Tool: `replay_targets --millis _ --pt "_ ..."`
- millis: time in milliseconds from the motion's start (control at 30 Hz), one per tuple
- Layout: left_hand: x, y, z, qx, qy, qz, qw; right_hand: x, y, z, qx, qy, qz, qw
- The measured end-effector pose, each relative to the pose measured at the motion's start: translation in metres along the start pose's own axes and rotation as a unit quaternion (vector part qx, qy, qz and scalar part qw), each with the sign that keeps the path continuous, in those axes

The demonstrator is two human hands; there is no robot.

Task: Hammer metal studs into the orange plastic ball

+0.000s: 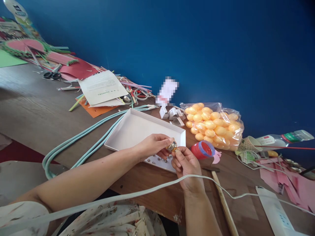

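A shiny gold metal ball (172, 146), round like a jingle bell, is held between the thumb and fingers of my left hand (159, 144). Close against its lower right side, my right hand (185, 161) is closed in a pinch; whatever lies between those fingertips is too small to make out. Both hands are over the near right corner of a shallow white box (145, 126). Several small metal beads (153, 163) lie in the box below my hands, some of them hidden by my fingers.
Pale blue cords (81, 134) loop left of the box. Behind it are folded clear pieces (173, 113) and a bag of orange balls (214, 126). A red cup (203, 149), a hammer (223, 200) and a power strip (275, 209) lie right. A white cable (137, 193) crosses in front.
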State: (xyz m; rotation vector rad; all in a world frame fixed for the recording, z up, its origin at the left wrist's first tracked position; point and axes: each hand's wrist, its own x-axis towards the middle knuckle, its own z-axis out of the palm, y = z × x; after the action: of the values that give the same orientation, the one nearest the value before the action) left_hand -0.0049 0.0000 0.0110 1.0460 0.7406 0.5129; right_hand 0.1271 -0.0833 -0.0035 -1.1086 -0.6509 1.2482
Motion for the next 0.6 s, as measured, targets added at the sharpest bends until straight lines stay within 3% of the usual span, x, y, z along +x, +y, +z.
replay_targets --millis 600 --pt "-0.0008 -0.0007 -0.0008 0.013 -0.003 0.014 1.000 -0.0006 -0.0012 0.0008 0.000 -0.004 -0.001 1.000"
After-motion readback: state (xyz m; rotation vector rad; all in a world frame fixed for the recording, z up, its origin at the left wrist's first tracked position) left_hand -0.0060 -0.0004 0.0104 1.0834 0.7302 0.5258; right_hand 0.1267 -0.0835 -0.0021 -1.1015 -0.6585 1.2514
